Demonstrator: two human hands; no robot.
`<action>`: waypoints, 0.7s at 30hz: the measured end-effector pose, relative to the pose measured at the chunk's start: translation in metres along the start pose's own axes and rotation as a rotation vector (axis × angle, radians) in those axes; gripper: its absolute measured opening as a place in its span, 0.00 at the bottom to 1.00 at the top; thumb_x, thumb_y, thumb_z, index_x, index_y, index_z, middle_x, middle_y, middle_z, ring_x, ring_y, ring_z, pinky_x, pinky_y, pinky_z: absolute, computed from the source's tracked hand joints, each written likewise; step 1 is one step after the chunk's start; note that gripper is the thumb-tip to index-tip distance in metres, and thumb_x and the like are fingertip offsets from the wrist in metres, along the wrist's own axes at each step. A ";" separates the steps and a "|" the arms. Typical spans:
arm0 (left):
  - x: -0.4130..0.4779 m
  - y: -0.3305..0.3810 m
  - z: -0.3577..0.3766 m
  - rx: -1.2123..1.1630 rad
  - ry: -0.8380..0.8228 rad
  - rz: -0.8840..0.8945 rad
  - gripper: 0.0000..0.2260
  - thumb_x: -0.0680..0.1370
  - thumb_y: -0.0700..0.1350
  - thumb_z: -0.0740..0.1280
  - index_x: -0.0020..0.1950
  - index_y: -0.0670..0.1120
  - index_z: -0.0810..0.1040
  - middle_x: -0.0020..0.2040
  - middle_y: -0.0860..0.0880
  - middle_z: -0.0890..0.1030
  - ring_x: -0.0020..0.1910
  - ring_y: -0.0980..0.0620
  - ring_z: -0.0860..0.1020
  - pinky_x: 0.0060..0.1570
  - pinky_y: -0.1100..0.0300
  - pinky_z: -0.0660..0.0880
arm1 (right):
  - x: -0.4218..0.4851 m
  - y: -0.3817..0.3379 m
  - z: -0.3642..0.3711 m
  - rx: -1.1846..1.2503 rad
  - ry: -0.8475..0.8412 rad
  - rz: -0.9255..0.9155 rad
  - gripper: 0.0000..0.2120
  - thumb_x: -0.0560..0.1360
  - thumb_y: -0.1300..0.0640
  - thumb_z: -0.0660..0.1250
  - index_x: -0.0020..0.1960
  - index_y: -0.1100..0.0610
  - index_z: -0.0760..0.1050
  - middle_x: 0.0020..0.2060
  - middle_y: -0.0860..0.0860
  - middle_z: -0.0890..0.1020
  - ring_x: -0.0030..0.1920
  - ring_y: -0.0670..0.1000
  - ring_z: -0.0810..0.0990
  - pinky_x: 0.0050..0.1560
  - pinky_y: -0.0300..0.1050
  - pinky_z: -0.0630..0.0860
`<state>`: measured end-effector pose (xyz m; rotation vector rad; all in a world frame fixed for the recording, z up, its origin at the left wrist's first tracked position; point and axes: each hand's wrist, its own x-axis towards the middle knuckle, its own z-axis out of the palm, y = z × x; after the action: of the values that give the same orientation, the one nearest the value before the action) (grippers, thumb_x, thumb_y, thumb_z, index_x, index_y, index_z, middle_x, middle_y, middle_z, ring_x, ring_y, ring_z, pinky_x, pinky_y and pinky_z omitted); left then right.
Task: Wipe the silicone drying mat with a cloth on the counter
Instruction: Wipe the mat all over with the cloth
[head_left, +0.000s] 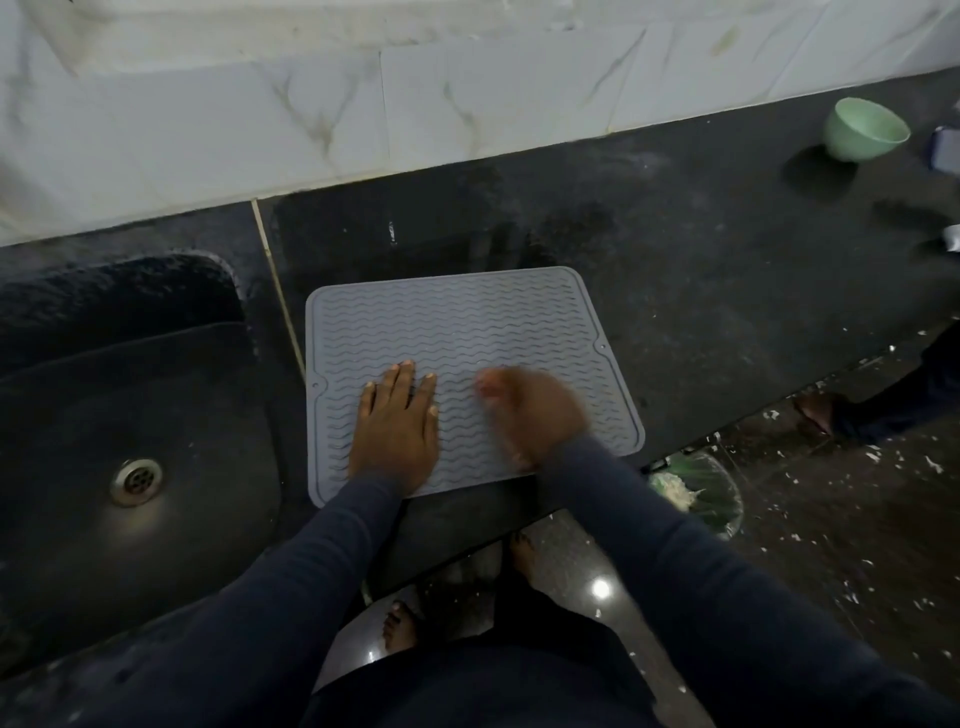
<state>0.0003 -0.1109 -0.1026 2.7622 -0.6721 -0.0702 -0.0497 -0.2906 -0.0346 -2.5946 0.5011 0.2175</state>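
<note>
I see the grey mat (467, 322).
On it left hand (397, 426) flat, fingers together; right hand (530, 410) blurred, cannot tell.

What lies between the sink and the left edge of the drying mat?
In the head view, only a narrow strip of dark counter separates sink from mat, with a pale seam line running along it. Nothing stands there.

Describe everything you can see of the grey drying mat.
The mat is a grey, silicone-looking rectangle with rounded corners, a raised rim, wavy ridges and a holed notch midway along its left and right edges. It lies flat on the dark counter, right of the sink, by the front edge. The left hand rests flat on it; the blurred right hand is over its near right part.
</note>
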 end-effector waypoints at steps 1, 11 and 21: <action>0.000 -0.001 0.000 0.005 -0.006 0.006 0.24 0.79 0.52 0.48 0.74 0.47 0.66 0.75 0.42 0.63 0.75 0.43 0.59 0.72 0.45 0.50 | -0.007 -0.019 0.017 0.004 -0.076 -0.085 0.16 0.76 0.43 0.62 0.60 0.48 0.76 0.55 0.50 0.80 0.56 0.53 0.78 0.56 0.49 0.74; 0.000 0.001 -0.001 -0.020 0.025 0.011 0.24 0.80 0.52 0.48 0.73 0.46 0.67 0.74 0.42 0.65 0.74 0.43 0.61 0.72 0.44 0.52 | 0.011 0.095 -0.066 -0.260 0.022 0.311 0.19 0.76 0.39 0.62 0.60 0.49 0.78 0.53 0.56 0.83 0.53 0.60 0.81 0.50 0.50 0.74; -0.001 -0.001 -0.002 -0.005 -0.025 0.012 0.27 0.78 0.54 0.45 0.75 0.47 0.64 0.76 0.43 0.61 0.75 0.43 0.57 0.73 0.47 0.48 | -0.006 -0.043 0.017 -0.093 -0.136 -0.163 0.18 0.78 0.40 0.56 0.62 0.44 0.76 0.58 0.51 0.81 0.57 0.57 0.79 0.57 0.51 0.73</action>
<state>0.0005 -0.1090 -0.1007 2.7567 -0.6942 -0.1041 -0.0394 -0.2451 -0.0294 -2.6715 0.2351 0.3667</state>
